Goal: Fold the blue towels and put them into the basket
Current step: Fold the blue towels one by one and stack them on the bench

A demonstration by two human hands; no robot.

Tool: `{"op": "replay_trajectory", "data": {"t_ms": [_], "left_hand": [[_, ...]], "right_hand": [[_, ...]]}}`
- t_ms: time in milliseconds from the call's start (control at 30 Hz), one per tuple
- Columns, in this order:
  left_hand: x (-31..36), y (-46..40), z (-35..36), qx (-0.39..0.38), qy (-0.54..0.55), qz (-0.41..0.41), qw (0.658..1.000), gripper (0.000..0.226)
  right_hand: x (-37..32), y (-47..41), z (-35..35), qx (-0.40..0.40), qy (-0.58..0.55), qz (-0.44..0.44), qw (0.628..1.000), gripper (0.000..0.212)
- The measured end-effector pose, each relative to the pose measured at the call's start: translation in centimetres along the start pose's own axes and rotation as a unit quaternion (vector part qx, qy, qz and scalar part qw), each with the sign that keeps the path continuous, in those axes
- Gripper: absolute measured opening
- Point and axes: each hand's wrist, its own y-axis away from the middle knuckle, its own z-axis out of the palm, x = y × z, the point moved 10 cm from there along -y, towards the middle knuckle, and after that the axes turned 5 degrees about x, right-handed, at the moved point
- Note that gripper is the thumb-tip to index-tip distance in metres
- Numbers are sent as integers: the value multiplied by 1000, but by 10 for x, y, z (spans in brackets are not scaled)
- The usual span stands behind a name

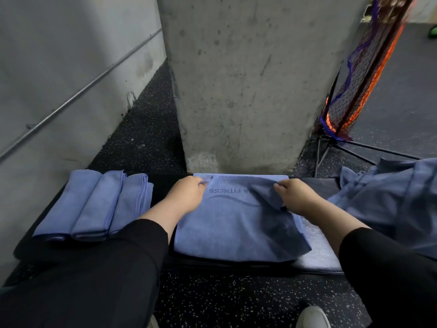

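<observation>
A blue towel (236, 228) is spread flat on the dark worktop (163, 185), in the middle of the scene, with its printed lettering turned toward the far edge. Its far-left corner is pinched by the left hand (185, 195), whose grip is closed on the hem with curled fingers; a raised fold near the far-right corner is held by the right hand (294, 195), its grip likewise closed on the cloth — the right side of the towel is lifted and creased beneath it. Three folded towels (94, 204) are laid side by side on the left of the worktop, touching one another. A loose heap of unfolded towels (390, 202) is seen at the right edge. A concrete pillar (248, 79) stands just beyond the worktop, and an orange and blue net (354, 86) leans at far right — a speckled floor (236, 299) lies below.
</observation>
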Motion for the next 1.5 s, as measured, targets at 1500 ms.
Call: {"op": "replay_trajectory", "data": {"t_ms": [1500], "left_hand": [[-16,24,-9,-28,-52,2,998,29]], "right_hand": [[-4,21,1,-65,146,-117,980,35]]}}
